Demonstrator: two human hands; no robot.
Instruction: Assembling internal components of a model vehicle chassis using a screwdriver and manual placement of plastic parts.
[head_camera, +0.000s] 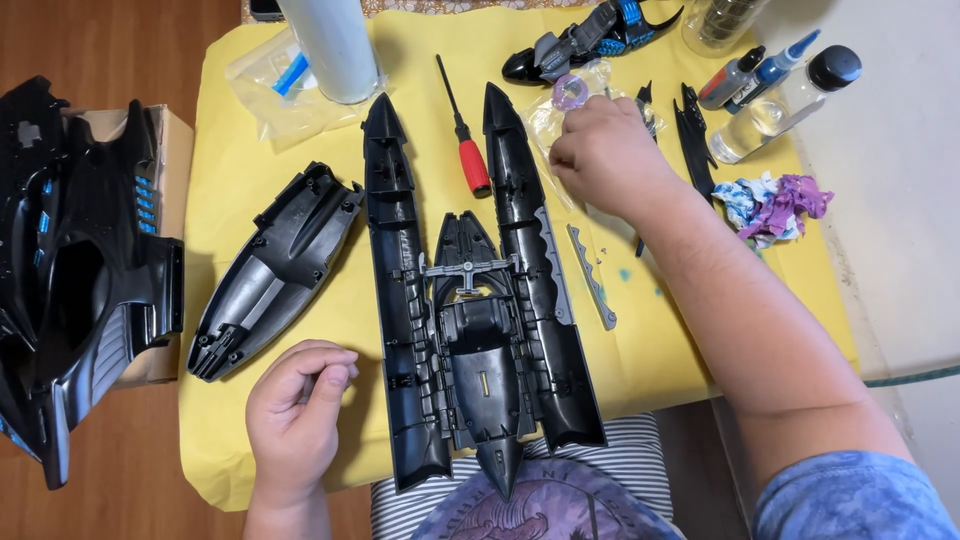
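A: Right hand (605, 155)?
B: At two o'clock from the black vehicle chassis (478, 300). Fingers curled down onto a clear plastic bag (560, 110) holding a purple ring (571, 92). Cannot tell whether it pinches anything; fingertips hidden under the knuckles.

A: Left hand (297, 410)?
B: At eight o'clock from the chassis, resting on the yellow cloth (240, 150), loosely clenched, holding nothing visible.

A: The chassis itself?
B: Flat at centre, underside open, twin prongs pointing to twelve o'clock, tail overhanging the table edge toward the lap.

A: Around it?
B: Red-handled screwdriver (463, 130) between the prongs at twelve. Black shell panel (270, 270) at nine. Grey toothed strip (592, 277) at three, just beside the right prong. Small bottles (770, 85) at one o'clock, crumpled rag (775, 205) below them.
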